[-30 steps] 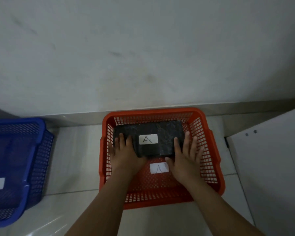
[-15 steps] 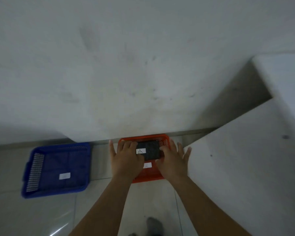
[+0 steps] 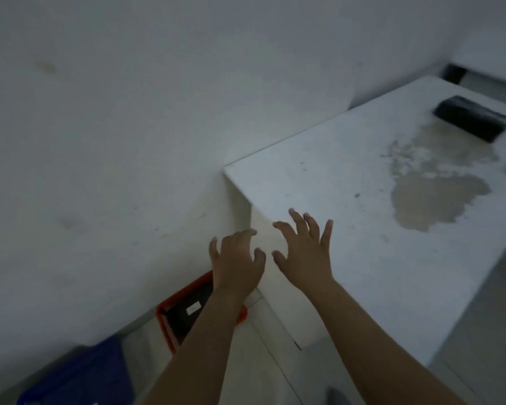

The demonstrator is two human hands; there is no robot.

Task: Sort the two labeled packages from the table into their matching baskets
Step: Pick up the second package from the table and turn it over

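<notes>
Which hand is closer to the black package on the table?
The right hand, raised over the table's near corner. The left hand hangs off the table's edge above the red basket. The black package lies far beyond both.

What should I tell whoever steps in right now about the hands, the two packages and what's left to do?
Left hand and right hand: both open, empty, raised by the white table corner.
Done: one black package, white label up, lies in the orange basket on the floor.
Left: the second black package sits at the table's far end; its label isn't readable. It probably goes in the blue basket, left of the orange one.
</notes>
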